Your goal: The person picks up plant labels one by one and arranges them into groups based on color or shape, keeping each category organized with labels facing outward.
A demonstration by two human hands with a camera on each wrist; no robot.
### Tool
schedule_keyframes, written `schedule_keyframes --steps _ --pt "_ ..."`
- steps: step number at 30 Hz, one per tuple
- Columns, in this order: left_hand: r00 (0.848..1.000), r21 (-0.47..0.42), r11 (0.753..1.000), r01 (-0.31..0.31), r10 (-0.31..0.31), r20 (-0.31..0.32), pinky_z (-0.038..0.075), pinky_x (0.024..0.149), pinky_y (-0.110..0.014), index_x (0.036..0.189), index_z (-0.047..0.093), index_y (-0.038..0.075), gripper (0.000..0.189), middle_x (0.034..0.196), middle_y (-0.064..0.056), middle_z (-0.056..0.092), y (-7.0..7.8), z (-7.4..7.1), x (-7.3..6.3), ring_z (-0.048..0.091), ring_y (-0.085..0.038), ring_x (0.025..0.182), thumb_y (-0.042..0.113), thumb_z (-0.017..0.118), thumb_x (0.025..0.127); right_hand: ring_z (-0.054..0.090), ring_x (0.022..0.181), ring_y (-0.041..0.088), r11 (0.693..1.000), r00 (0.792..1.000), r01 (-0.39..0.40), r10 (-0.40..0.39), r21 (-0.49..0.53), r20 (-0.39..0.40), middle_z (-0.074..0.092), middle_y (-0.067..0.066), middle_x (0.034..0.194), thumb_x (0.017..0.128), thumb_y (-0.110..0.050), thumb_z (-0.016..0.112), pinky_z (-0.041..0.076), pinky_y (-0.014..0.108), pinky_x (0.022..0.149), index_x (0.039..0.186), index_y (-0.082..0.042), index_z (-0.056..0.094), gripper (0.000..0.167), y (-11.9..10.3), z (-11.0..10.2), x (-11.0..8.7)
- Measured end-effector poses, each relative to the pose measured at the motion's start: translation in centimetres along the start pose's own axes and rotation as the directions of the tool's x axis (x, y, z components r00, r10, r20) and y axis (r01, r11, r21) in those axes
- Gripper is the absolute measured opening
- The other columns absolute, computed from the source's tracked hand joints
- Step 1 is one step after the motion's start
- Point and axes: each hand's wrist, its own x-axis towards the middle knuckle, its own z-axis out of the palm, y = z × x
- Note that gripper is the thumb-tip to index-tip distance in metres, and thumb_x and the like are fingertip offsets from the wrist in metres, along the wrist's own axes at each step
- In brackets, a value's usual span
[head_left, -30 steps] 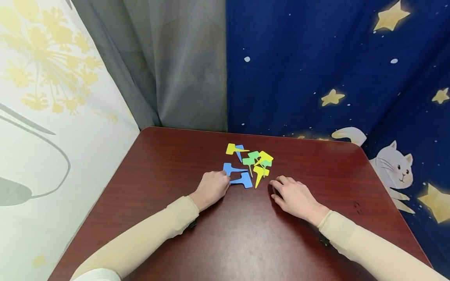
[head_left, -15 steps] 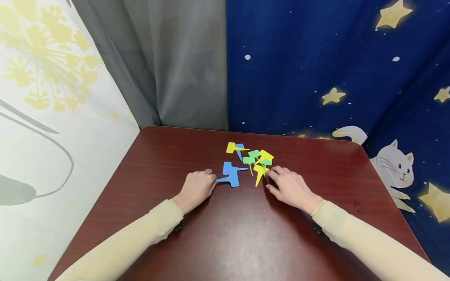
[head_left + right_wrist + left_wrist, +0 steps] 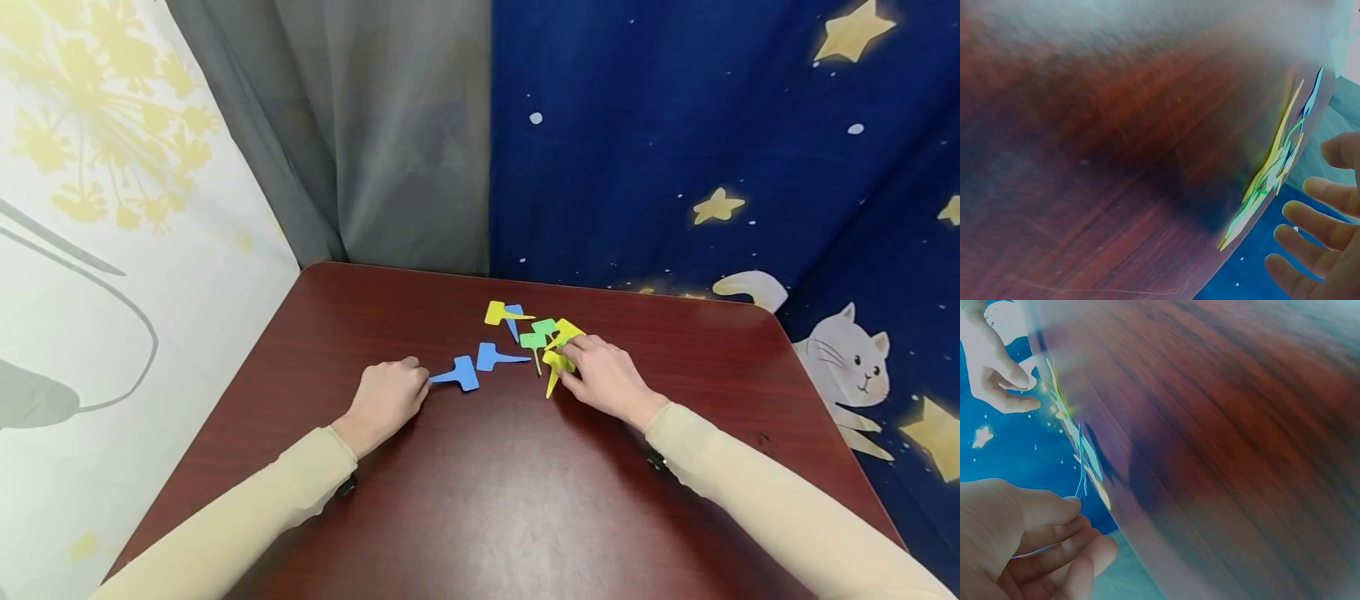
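Note:
My left hand [image 3: 386,400] pinches the pointed stem of a blue T-shaped plant label [image 3: 465,374], whose broad head points right. Just right of it, apart, lies a second blue plant label [image 3: 487,357]. My right hand [image 3: 607,379] is over the right side of a small pile, partly hiding a yellow plant label [image 3: 555,363] and the green one behind it. In the right wrist view its fingers [image 3: 1310,222] are spread and loosely bent, holding nothing. Green plant labels [image 3: 532,341] and another yellow label [image 3: 567,330] overlap there.
Behind the pile, a yellow plant label [image 3: 495,313] crosses a blue one [image 3: 513,325]. The dark red-brown table [image 3: 480,500] ends at a grey curtain [image 3: 412,150] and a blue star-patterned curtain [image 3: 600,167]. A white patterned wall [image 3: 150,292] stands at the left.
My left hand has moved left, drawing the pinched blue plant label away from the other blue one. My right hand has moved left and forward, over the edge of the yellow and green labels.

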Motion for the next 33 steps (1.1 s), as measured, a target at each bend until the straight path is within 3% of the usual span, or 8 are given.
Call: schedule_keyframes --steps 8,20,26,33 --pt "0.999 0.021 0.999 0.03 -0.03 -0.032 0.048 0.041 -0.041 0.071 0.071 0.012 0.018 0.065 0.0 0.049 -2.0 -1.0 -1.3 0.055 -0.022 0.048 0.015 0.076 0.088 0.062 0.105 0.026 0.999 0.999 0.036 -0.036 0.011 -0.025 0.069 0.004 0.112 0.091 -0.028 0.073 0.059 0.046 0.076 0.115 -0.011 0.075 0.029 0.4 0.3 1.7" --pt "0.991 0.036 0.992 0.118 -0.115 -0.07 0.044 0.036 -0.043 0.073 0.072 0.008 0.012 0.064 0.0 0.05 -6.1 -2.8 -5.2 0.054 -0.023 0.045 0.008 0.075 0.084 0.062 0.099 0.02 0.996 0.996 0.086 -0.086 0.015 -0.001 0.07 0.002 0.109 0.089 -0.024 0.074 0.059 0.041 0.077 0.115 -0.012 0.076 0.029 -0.6 0.9 3.4" --pt "0.983 0.034 0.985 0.172 -0.169 -0.071 0.039 0.034 -0.038 0.072 0.071 0.008 0.012 0.064 0.001 0.05 -7.0 -3.4 -6.6 0.047 -0.019 0.042 0.006 0.075 0.083 0.062 0.106 0.022 0.994 0.993 0.111 -0.112 0.022 0.033 0.069 0.001 0.109 0.09 -0.025 0.075 0.057 0.041 0.082 0.117 -0.015 0.075 0.029 -1.4 1.6 4.1" --pt "0.974 0.033 0.974 0.223 -0.221 -0.054 0.037 0.034 -0.038 0.071 0.07 0.008 0.013 0.063 0.001 0.051 -7.4 -3.7 -8.1 0.045 -0.02 0.042 0.007 0.076 0.083 0.061 0.106 0.021 0.993 0.992 0.114 -0.114 0.016 0.062 0.07 0.0 0.108 0.09 -0.025 0.075 0.057 0.037 0.08 0.118 -0.016 0.074 0.029 -2.2 2.5 4.6"
